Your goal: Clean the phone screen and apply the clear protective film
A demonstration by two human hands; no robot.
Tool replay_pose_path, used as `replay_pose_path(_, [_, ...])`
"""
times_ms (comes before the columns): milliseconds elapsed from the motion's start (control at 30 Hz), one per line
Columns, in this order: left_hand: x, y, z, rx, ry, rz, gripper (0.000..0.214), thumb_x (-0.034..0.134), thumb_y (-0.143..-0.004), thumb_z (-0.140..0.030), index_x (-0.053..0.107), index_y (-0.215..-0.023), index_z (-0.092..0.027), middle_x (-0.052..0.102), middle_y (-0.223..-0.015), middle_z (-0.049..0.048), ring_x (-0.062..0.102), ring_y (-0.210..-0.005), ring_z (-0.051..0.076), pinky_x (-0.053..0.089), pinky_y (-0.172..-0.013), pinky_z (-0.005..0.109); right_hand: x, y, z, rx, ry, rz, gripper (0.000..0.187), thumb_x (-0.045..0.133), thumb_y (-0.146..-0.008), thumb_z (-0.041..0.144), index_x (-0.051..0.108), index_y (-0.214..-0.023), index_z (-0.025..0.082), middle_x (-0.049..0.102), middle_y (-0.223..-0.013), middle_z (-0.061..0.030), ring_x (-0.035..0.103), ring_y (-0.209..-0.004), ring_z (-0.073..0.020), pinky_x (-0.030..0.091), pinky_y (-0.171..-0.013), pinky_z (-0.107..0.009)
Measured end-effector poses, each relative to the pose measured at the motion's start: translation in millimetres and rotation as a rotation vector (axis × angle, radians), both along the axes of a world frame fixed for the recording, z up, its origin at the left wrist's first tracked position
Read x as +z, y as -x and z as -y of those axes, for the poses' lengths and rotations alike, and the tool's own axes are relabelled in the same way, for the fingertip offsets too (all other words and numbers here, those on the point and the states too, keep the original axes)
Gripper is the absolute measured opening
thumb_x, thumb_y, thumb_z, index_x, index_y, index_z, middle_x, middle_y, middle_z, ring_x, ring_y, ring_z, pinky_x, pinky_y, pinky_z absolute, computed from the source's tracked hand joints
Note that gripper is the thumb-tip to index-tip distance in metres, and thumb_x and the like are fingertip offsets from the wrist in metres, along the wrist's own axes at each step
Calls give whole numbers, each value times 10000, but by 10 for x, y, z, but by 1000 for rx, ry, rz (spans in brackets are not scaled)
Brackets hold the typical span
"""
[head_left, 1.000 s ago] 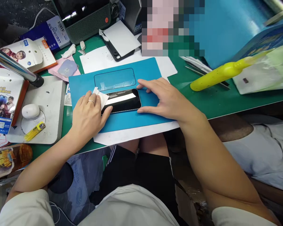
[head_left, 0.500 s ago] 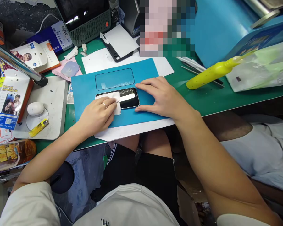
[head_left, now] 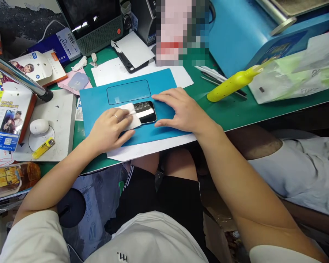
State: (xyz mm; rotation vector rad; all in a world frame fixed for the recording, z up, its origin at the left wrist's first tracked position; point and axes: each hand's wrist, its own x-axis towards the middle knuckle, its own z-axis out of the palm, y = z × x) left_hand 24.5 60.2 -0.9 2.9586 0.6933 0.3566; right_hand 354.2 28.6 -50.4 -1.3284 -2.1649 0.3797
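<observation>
A black-faced smartphone (head_left: 148,112) lies on a blue mat (head_left: 167,81), its left part covered. My left hand (head_left: 106,126) presses a folded white wipe (head_left: 135,119) onto the phone's glass, thumb held out to the side. Around the phone's right end, my right hand (head_left: 181,109) is spread, with thumb and fingers apart and nothing between them. I cannot tell whether its fingertips touch the mat. Just beyond the phone lies a clear screen protector (head_left: 128,92) with a black border.
To the right is a yellow squeeze bottle (head_left: 230,87) beside tweezers-like tools and a plastic bag (head_left: 290,78). At left, a grey plate (head_left: 63,124) bears a yellow lighter (head_left: 44,148) and a white earbud case (head_left: 39,126). A co-worker's leg (head_left: 263,146) is at right.
My left hand and the wipe have shifted slightly on the phone, and the left thumb has moved outward. My right hand keeps its spread pose. The whole view has shifted slightly.
</observation>
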Motion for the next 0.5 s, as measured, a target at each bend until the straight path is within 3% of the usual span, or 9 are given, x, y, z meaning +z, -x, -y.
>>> replay_pose_path(100, [-45,-19,-11,-94,71,-92,726,418,-1192,-625,521,-1723,-141,521,-1787,236,488,-1668,437,376,-1360,675,7,16,0,-8,-3,-13,1069,585,-860,1037,675,-1622,293,734,-1486,-170,664,-1327,-472,532,-1171,-734])
replay_pose_path(233, [-76,-108,-53,-84,106,-139,762,383,-1191,-672,452,-1779,-192,444,-1847,197,406,-1728,434,205,-1420,737,9,58,0,-21,14,-25,1078,581,-852,1046,677,-1621,298,733,-1489,-167,652,-1346,-476,516,-1187,-735])
replay_pose_path(400, [-85,-297,-90,-147,87,-155,804,402,-1167,-737,423,-1794,-235,443,-1858,152,383,-1739,433,149,-1425,755,-1,85,2,-23,-10,-39,1187,543,-796,1105,682,-1615,257,725,-1474,-193,644,-1333,-493,484,-1207,-754])
replay_pose_path(500, [-81,-338,-32,-103,11,-128,771,383,-1174,-715,546,-1699,-174,557,-1761,213,515,-1634,446,272,-1383,736,0,73,3,-21,11,-34,1171,565,-794,1097,660,-1636,289,722,-1494,-176,641,-1352,-492,483,-1212,-744])
